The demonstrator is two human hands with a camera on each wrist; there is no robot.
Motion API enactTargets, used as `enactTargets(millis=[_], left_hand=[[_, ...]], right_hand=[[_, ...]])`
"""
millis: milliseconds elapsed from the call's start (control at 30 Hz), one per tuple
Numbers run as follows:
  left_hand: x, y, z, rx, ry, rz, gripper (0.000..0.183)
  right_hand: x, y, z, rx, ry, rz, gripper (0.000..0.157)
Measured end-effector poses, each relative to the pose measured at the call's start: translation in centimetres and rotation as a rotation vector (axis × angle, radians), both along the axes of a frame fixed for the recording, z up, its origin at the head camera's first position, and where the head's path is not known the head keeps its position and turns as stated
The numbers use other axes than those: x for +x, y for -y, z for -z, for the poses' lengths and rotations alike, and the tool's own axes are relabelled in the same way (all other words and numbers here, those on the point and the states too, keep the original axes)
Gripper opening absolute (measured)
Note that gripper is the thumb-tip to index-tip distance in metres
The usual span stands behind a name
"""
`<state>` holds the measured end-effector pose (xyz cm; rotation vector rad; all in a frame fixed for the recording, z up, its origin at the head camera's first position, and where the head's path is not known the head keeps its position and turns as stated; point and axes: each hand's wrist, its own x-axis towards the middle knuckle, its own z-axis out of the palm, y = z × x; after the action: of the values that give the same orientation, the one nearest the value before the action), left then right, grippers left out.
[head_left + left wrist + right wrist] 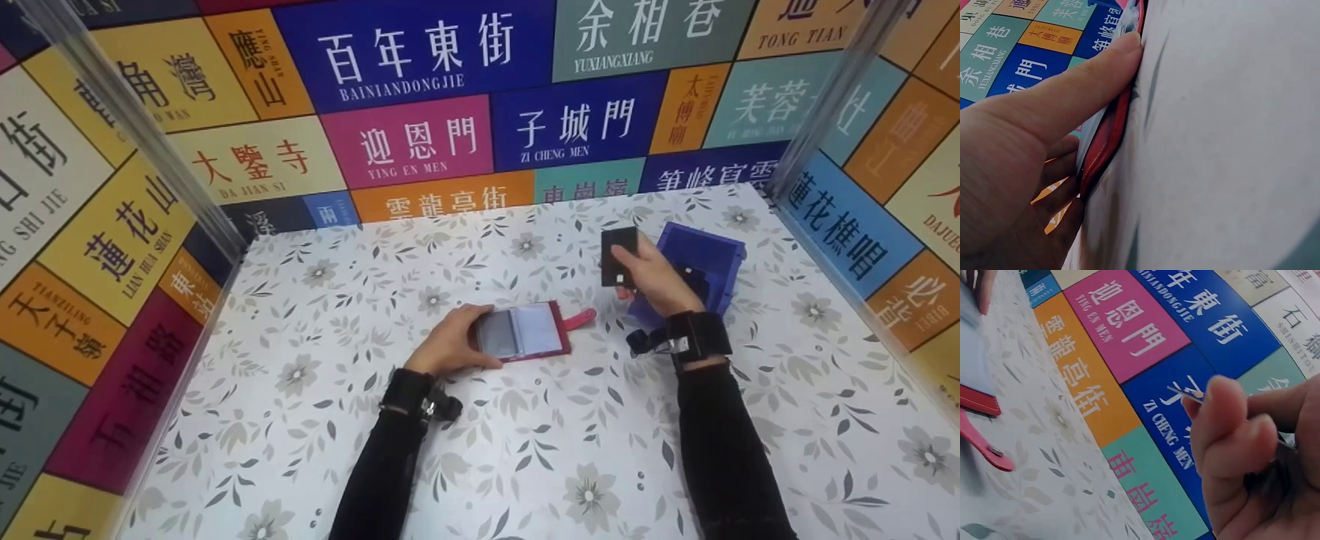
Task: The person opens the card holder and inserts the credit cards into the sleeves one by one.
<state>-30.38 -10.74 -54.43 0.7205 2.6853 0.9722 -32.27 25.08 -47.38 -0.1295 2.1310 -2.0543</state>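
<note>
A red card holder [565,330] lies spread open on the table, showing clear plastic sleeves [537,328] and a pink snap strap [579,319] at its right end. My left hand [452,341] grips its left end; in the left wrist view the thumb [1089,84] lies along the sleeves' side, with fingers at the far edge. To the right, my right hand [660,279] pinches a black card [619,237] above the table. In the right wrist view that card shows only as a thin edge between the fingertips of the right hand [1241,450].
A blue-purple box [729,262] stands just behind the right hand, with dark items [696,283] inside, partly hidden by the hand. The flower-patterned tabletop [495,465] is bordered by upright panels [420,135] with coloured signs at the back and both sides.
</note>
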Motion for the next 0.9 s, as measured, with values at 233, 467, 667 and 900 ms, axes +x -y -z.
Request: enactTargets(millis=[233, 467, 667, 900], left_hand=[[0.0, -0.1, 0.0, -0.005, 0.006, -0.006, 0.102], [0.0, -0.3, -0.1, 0.003, 0.001, -0.007, 0.099], [-0.1, -0.3, 0.0, -0.003, 0.000, 0.001, 0.100], [-0.2, 0.0, 0.2, -0.019, -0.012, 0.002, 0.100]], right_hand=[[-0.2, 5.7, 2.5, 0.206, -0.002, -0.136, 0.049], [0.5, 10.2, 5.4, 0.287, -0.123, -0.205, 0.051], [0.6, 11.1, 6.9, 0.519, -0.263, -0.072, 0.051], [0.4, 11.1, 7.1, 0.630, -0.245, -0.058, 0.053]])
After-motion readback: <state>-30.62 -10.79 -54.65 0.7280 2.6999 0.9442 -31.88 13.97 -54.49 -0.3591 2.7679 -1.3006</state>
